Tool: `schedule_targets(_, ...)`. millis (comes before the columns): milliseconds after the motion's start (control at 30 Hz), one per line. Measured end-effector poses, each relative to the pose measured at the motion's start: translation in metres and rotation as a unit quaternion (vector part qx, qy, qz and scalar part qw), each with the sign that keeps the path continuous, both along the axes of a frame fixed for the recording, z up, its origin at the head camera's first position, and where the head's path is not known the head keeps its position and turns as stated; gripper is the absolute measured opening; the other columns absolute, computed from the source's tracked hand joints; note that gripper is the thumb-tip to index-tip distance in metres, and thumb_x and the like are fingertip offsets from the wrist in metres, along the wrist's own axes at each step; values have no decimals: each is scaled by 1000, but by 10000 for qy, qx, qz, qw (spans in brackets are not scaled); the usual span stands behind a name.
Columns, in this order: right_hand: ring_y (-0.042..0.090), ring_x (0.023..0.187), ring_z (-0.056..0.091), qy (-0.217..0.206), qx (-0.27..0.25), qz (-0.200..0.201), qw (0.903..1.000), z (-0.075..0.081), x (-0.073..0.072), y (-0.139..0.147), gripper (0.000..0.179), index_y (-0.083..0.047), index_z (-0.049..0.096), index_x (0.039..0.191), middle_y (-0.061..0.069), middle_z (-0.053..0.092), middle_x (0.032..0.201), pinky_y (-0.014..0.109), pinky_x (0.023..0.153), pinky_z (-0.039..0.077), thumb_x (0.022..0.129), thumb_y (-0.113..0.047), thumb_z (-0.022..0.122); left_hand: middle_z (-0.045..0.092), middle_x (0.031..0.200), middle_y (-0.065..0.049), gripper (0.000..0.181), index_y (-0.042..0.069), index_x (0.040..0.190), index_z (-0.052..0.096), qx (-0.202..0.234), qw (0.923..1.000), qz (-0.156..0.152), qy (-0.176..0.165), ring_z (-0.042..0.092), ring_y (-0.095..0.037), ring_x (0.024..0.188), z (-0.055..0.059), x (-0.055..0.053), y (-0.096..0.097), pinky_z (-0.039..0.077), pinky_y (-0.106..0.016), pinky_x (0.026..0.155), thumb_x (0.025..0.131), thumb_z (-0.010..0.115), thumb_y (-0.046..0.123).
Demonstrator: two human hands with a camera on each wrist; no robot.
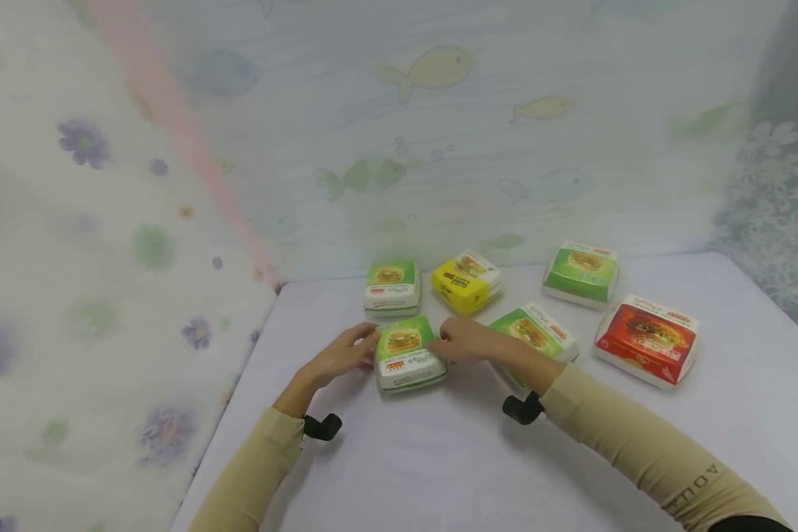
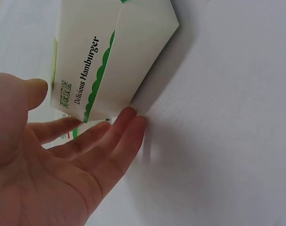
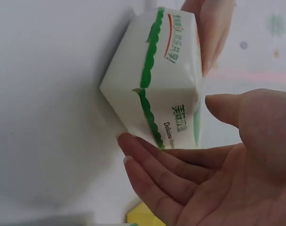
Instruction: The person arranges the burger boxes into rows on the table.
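A green-and-white hamburger box (image 1: 411, 362) sits on the white table between my two hands. On its left side is my left hand (image 1: 347, 355), fingertips right at the lower edge. In the left wrist view those fingers (image 2: 93, 146) are nearly straight and the thumb stands off the box wall. My right hand (image 1: 464, 340) is at the box's right side. The right wrist view has its fingers (image 3: 166, 181) extended along the box's bottom corner, the thumb apart from the box. Close behind stands another green-and-white box (image 1: 394, 288).
A yellow box (image 1: 467, 282) stands at the back. Under my right forearm lies a green-and-white box (image 1: 535, 336), partly covered. Farther right are another green box (image 1: 581, 273) and a red burger box (image 1: 648, 340). A fish-patterned curtain (image 1: 439, 185) hangs along the table's back edge.
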State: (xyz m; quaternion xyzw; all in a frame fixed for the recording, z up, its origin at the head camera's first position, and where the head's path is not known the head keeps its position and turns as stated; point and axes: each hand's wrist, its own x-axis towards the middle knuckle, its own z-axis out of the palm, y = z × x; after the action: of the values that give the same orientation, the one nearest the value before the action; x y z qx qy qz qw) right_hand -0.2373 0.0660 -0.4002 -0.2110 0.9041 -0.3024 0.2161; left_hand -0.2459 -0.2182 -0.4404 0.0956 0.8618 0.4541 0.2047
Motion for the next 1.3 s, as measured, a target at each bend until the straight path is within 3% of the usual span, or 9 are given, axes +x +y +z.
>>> schedule_targets(233,19,73,58,-154,51,-101,9998,0,-8,0,41,0,65,107,8,68,84,29,63,49,107,-38,51,54,144,-16,64,4,155,37,-211,9992,217,-271,67,-24,110,3,12,-5,58,-41,91,108,47,46)
schedule_targets(333,18,72,57,-168,-6,-66,9998,-2,-10,-1,39,1,65,105,9,67,84,28,62,47,107,-35,49,56,139,-16,66,4,156,35,-242,9988,134,-393,68,-22,104,4,16,-4,58,-40,88,107,50,47)
schedule_targets(667,20,75,62,-393,-118,-315,9987,-9,2,-4,36,-2,64,98,8,70,85,29,65,50,107,-33,49,61,130,-17,67,4,157,34,-132,9989,-72,-442,66,-22,105,4,8,4,58,-38,87,107,50,46)
schedule_targets(800,23,77,67,-484,-157,-391,9979,-10,6,-4,35,-3,64,96,9,72,85,27,64,50,108,-33,49,59,136,-16,70,4,159,30,9,9982,-90,-601,64,-24,113,0,6,4,58,-39,91,107,49,47)
schedule_targets(1067,18,76,62,-615,-352,-511,9962,-6,9,-9,34,-3,62,99,9,68,87,26,65,49,108,-33,51,49,149,-20,71,3,160,28,165,9976,-74,-674,61,-28,121,6,12,-1,57,-41,94,108,49,46)
schedule_targets(1300,17,76,57,-704,-546,-503,9948,-6,12,-22,33,-4,63,96,10,68,87,26,63,45,106,-33,53,55,144,-18,69,5,160,27,227,9975,-115,-659,61,-29,122,13,14,-17,57,-41,93,108,49,45)
